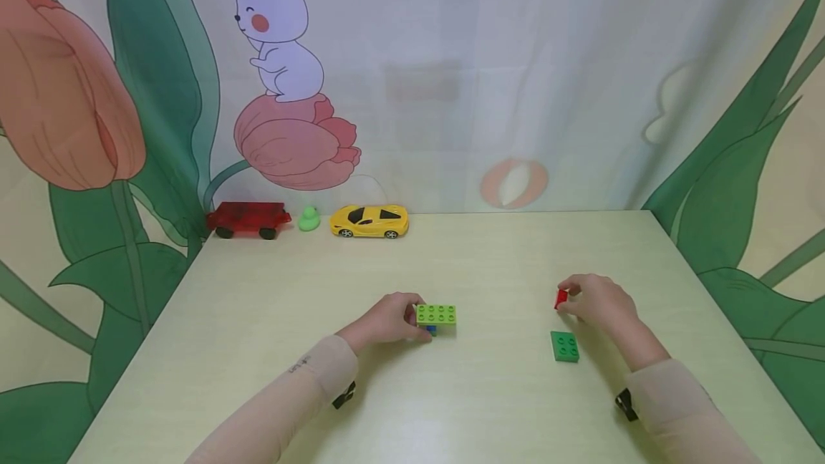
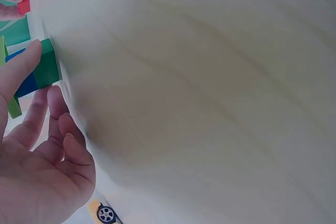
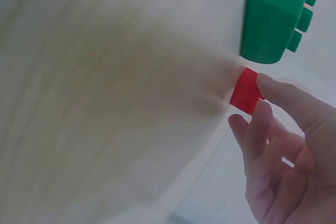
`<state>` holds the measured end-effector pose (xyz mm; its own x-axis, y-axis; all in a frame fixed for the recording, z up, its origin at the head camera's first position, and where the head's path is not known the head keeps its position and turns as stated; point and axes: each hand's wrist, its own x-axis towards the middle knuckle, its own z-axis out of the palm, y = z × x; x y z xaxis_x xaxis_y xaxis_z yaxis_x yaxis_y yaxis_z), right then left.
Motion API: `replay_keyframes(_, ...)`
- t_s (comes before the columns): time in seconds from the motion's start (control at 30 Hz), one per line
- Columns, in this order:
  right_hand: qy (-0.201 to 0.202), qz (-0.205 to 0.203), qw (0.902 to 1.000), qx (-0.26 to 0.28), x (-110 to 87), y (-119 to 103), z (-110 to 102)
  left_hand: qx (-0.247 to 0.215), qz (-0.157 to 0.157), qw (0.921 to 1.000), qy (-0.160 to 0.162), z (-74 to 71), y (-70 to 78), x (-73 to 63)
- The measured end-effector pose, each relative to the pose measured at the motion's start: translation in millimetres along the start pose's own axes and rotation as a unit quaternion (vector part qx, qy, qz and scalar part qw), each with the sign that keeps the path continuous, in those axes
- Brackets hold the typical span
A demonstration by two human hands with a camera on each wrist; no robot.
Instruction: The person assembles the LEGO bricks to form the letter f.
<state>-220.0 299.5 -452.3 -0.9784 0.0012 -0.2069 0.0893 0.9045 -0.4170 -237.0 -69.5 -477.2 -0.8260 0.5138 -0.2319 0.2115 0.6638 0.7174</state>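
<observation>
My left hand (image 1: 388, 317) holds a small stack of toy bricks near the middle of the table. On top lies a wide light green brick (image 1: 436, 314), over a blue brick (image 2: 26, 85) and a dark green brick (image 2: 48, 65) at the bottom. Thumb and fingers are on opposite sides of the two lower bricks. Farther right, my right hand (image 1: 601, 301) pinches a small red brick (image 1: 561, 298) between thumb and fingertips, close to the tabletop. Just in front of it lies a separate green brick (image 1: 565, 346) with its studs up, touched by neither hand.
Along the table's back edge stand a red toy wagon (image 1: 250, 218), a small green duck (image 1: 309, 219) and a yellow toy car (image 1: 369, 222). Behind them hangs a printed curtain (image 1: 425, 127). The pale table (image 1: 490, 407) spreads beneath both arms.
</observation>
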Motion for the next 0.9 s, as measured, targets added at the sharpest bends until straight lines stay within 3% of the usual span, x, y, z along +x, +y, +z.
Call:
replay_keyframes(0.3, 0.008, 0.006, 1.0000, 0.003, 0.5, -2, -1, 0.002, 0.003, 1.0000, 0.000, -0.7, -0.3, -0.9)
replay_keyframes(0.6, 0.053, -0.044, 0.9976, -0.003, -1.1, -10, -5, 0.010, -0.008, 0.9999, 0.000, -0.9, -2.0, 2.1)
replay_keyframes(0.9, 0.072, -0.068, 0.9947, 0.026, -8.3, -36, -9, 0.011, -0.008, 0.9999, 0.001, -0.7, -3.4, 3.6)
